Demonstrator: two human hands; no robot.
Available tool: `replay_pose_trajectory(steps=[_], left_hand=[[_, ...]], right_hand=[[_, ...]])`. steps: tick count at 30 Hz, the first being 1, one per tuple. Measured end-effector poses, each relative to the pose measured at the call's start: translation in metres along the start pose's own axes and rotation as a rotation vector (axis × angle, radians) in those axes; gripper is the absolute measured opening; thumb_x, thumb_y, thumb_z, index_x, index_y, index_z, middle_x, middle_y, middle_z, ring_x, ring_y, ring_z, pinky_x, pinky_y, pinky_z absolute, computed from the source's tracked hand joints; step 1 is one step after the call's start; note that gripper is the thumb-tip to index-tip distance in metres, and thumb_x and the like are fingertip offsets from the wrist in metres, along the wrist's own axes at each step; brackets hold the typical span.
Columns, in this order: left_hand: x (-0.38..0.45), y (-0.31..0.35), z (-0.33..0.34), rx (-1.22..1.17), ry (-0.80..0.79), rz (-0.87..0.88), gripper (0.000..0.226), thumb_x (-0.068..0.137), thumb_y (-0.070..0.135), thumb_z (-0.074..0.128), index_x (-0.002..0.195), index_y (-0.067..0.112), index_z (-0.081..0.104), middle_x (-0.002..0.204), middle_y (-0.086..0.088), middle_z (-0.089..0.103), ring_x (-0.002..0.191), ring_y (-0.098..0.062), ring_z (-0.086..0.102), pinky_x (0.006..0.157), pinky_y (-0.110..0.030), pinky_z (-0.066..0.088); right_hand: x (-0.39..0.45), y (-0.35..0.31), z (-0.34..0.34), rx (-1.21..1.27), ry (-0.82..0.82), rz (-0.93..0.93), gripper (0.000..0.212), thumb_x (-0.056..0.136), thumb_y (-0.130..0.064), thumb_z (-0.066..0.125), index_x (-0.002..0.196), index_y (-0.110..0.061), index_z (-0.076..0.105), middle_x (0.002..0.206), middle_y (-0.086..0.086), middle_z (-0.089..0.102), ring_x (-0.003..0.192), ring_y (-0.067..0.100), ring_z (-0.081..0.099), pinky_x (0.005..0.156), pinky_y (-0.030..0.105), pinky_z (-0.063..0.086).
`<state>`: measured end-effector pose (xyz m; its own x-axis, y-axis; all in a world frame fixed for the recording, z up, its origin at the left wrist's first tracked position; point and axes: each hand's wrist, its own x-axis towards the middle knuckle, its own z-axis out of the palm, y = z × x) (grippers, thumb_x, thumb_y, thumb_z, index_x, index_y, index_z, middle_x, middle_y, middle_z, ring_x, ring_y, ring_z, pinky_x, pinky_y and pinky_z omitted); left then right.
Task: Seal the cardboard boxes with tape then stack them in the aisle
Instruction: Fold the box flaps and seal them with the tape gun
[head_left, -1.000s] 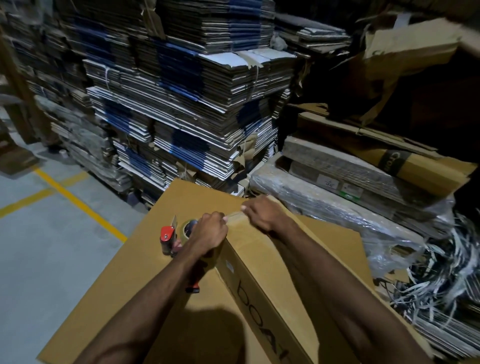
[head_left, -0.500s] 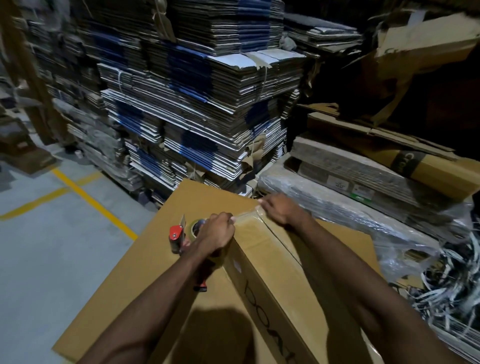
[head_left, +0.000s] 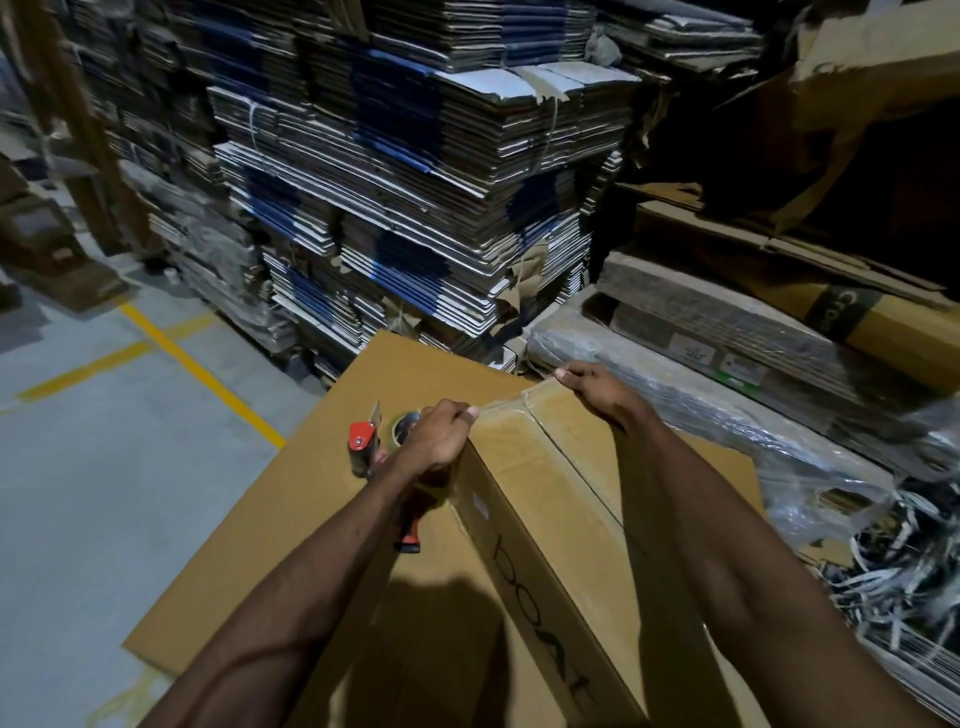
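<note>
Head view: a long brown cardboard box lies on a larger flat cardboard sheet set on the grey floor. The left hand is curled around a tape dispenser with a red body, held against the box's far left corner. A strip of clear tape runs across the far end of the box top to the right hand, whose fingers pinch what appears to be the tape's free end at the far right corner; the dim light leaves this uncertain. Bundled stacks of flattened cartons stand behind. Plastic-wrapped cardboard lies to the right.
</note>
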<state>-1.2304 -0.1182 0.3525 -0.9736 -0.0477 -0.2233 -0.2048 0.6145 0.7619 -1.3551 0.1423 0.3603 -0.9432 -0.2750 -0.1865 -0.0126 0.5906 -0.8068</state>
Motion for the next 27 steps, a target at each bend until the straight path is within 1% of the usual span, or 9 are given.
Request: replay_pose_trajectory(steps=[3,4,7,10,13,18,20,25,27], left_hand=[[0.003,-0.002,0.0,0.003,0.002,-0.031,0.042,0.109,0.034,0.043,0.074,0.014,0.055,0.081,-0.02,0.06,0.087,-0.041,0.056,0.077,-0.039,0.04],[0.006,-0.003,0.001,0.002,-0.011,-0.058,0.042,0.106,0.039,0.043,0.078,0.012,0.058,0.084,-0.019,0.063,0.089,-0.04,0.057,0.081,-0.039,0.043],[0.014,0.007,-0.003,0.051,-0.012,-0.116,0.052,0.089,0.047,0.036,0.108,0.008,0.066,0.116,-0.02,0.068,0.105,-0.039,0.062,0.096,-0.052,0.052],[0.006,0.035,0.006,0.133,0.046,-0.108,0.046,0.097,0.038,0.037,0.124,0.008,0.059,0.124,-0.015,0.061,0.112,-0.036,0.058,0.093,-0.042,0.048],[0.005,0.033,0.027,0.176,0.143,-0.081,0.051,0.106,0.042,0.033,0.126,0.005,0.061,0.129,-0.021,0.062,0.11,-0.036,0.057,0.088,-0.043,0.041],[0.019,0.017,0.032,0.148,0.14,-0.084,0.065,0.103,0.065,0.031,0.14,0.021,0.061,0.137,-0.015,0.062,0.125,-0.038,0.056,0.101,-0.05,0.042],[0.02,0.016,0.031,0.139,0.133,-0.081,0.06,0.105,0.062,0.033,0.141,0.023,0.061,0.138,-0.015,0.062,0.126,-0.038,0.055,0.102,-0.049,0.041],[0.036,0.008,0.028,0.142,0.074,-0.05,0.06,0.103,0.064,0.031,0.135,0.026,0.065,0.131,-0.012,0.066,0.122,-0.037,0.058,0.1,-0.051,0.044],[0.044,0.008,0.024,0.18,0.046,-0.041,0.063,0.102,0.066,0.028,0.136,0.027,0.064,0.132,-0.011,0.066,0.122,-0.036,0.058,0.102,-0.052,0.046]], right_hand=[[0.0,-0.012,0.004,-0.031,0.0,0.03,0.026,0.11,-0.033,0.051,0.121,-0.021,0.071,0.109,-0.001,0.07,0.102,0.017,0.064,0.084,0.032,0.044],[-0.002,-0.016,0.005,-0.052,-0.012,0.032,0.028,0.11,-0.033,0.049,0.124,-0.022,0.072,0.109,-0.003,0.07,0.101,0.015,0.064,0.081,0.03,0.043],[-0.007,-0.02,0.006,-0.021,-0.008,0.017,0.029,0.111,-0.028,0.048,0.119,-0.023,0.075,0.11,-0.003,0.071,0.1,0.014,0.064,0.074,0.026,0.045],[-0.011,-0.014,0.003,0.063,0.034,0.003,0.026,0.108,-0.029,0.053,0.116,-0.027,0.077,0.119,0.0,0.072,0.111,0.02,0.064,0.095,0.038,0.051],[-0.011,-0.003,0.001,0.02,0.051,0.012,0.029,0.105,-0.048,0.053,0.128,-0.042,0.07,0.14,0.001,0.064,0.126,0.025,0.058,0.112,0.054,0.044],[-0.01,-0.012,0.002,-0.147,0.028,0.057,0.049,0.109,-0.051,0.043,0.152,-0.029,0.051,0.165,0.003,0.037,0.148,0.029,0.036,0.111,0.044,0.029],[-0.007,-0.011,0.003,-0.126,0.009,0.041,0.043,0.109,-0.048,0.043,0.147,-0.031,0.056,0.159,0.003,0.043,0.141,0.028,0.042,0.104,0.041,0.031],[-0.001,-0.002,0.004,0.0,0.008,0.011,0.026,0.106,-0.046,0.053,0.121,-0.033,0.07,0.123,-0.001,0.067,0.112,0.02,0.061,0.09,0.038,0.047],[0.003,0.002,0.005,0.032,0.032,0.031,0.023,0.105,-0.045,0.055,0.115,-0.032,0.072,0.116,0.002,0.071,0.108,0.022,0.065,0.091,0.041,0.051]])
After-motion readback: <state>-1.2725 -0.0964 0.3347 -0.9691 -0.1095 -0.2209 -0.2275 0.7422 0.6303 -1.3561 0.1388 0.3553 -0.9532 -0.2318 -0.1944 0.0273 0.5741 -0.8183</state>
